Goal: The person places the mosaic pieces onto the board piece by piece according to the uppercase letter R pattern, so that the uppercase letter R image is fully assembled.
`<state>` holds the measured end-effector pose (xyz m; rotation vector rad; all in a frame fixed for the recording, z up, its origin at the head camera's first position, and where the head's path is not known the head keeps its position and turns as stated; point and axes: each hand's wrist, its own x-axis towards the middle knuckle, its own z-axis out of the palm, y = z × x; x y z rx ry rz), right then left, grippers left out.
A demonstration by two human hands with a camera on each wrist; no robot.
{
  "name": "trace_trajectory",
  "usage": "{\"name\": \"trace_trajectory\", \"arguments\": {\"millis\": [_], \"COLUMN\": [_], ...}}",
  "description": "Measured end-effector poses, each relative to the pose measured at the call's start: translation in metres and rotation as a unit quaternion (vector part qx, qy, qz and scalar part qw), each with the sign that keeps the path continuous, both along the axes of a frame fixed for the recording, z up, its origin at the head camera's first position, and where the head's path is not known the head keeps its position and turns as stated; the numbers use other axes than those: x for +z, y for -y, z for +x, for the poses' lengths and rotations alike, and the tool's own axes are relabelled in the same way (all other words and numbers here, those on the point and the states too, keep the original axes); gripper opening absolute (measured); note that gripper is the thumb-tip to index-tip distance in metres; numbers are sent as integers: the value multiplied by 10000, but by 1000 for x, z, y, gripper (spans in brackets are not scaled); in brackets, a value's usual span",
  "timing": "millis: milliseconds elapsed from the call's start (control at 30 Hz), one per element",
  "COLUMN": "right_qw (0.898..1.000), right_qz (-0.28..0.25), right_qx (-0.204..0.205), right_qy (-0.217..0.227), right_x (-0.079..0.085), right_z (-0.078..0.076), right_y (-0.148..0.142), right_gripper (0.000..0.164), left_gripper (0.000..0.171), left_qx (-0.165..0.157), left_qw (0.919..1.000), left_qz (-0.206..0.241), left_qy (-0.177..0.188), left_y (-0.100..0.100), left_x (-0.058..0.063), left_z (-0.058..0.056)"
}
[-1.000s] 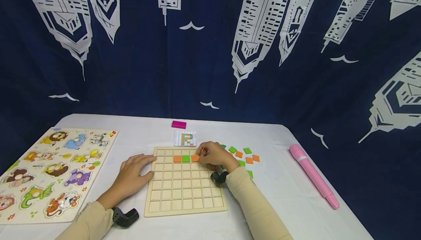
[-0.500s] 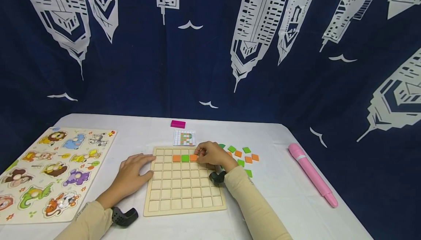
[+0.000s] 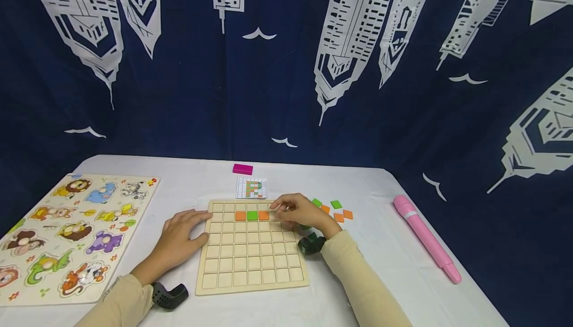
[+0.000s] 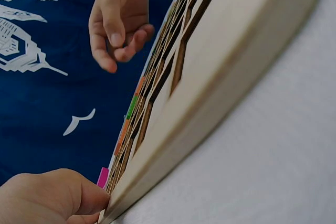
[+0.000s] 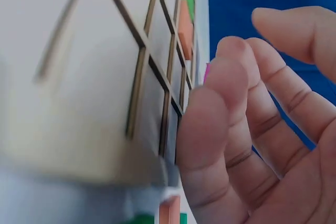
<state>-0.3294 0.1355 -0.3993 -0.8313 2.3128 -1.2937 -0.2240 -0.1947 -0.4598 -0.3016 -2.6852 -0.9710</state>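
Observation:
A wooden grid board [image 3: 239, 251] lies on the table. One row near its far edge holds an orange tile [image 3: 240, 216], a green tile [image 3: 252, 215] and another orange tile [image 3: 263, 215], side by side. My left hand [image 3: 181, 233] rests at the board's left edge, its fingertips touching the rim. Over the board's far right corner is my right hand [image 3: 305, 213], just right of the row. In the right wrist view, that hand [image 5: 262, 114] has loosely bent fingers and nothing between thumb and fingertips. Loose green tiles [image 3: 336, 204] and orange tiles [image 3: 347, 214] lie beyond it, partly hidden.
Behind the board lies a card [image 3: 251, 188] printed with a coloured grid pattern, and beyond it a magenta block [image 3: 242, 169]. An animal puzzle board [image 3: 85, 237] takes up the table's left side. To the right lies a pink stick-shaped object [image 3: 427, 240]. A dark blue cloth [image 3: 277, 88] hangs behind.
My right hand has let go of the right-hand orange tile and moved slightly right, with thumb and fingers apart. That tile stays in the row. My left hand has kept its place.

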Motion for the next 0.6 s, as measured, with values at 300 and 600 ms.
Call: {"name": "trace_trajectory", "arguments": {"millis": [300,600], "right_qw": [9996,9988], "right_qz": [-212,-92], "right_qx": [-43,-460], "right_qy": [162,108], "right_x": [0,-3], "right_z": [13,22], "right_y": [-38,-73], "right_gripper": [32,31], "left_gripper": [47,47], "left_qx": [8,4], "left_qw": [10000,10000], "left_qz": [-30,-47], "left_qy": [50,18], "left_y": [0,0], "left_x": [-1,-1], "left_z": [-1,-1]}}
